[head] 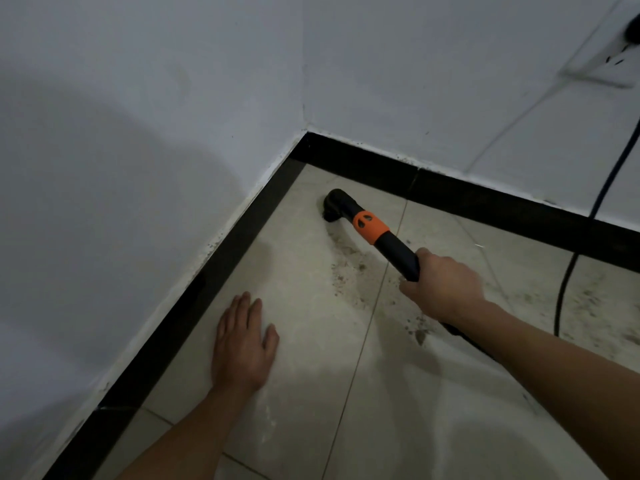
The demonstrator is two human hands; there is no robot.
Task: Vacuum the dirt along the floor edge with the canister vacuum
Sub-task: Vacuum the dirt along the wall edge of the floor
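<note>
Dim, bluish indoor light. Broad soft shadow across white painted left wall point(86, 185); another over pale glossy floor tiles point(311, 341) at bottom edge. White wall socket plate point(602, 60) top right smeared by blur. Wide-angle bending of straight lines towards edges.

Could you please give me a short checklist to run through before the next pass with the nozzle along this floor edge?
1. Right hand grip on the wand: ok, fingers curled round it.
2. Nozzle down at the tile near the corner: ok.
3. Left hand apart from the nozzle: ok, it lies flat on the tile.
4. Dirt gone: not ok, a trail lies under the wand.
5. Cord out of the wand's way: ok, it lies off to the right.
6. Suction running: cannot tell.
</note>
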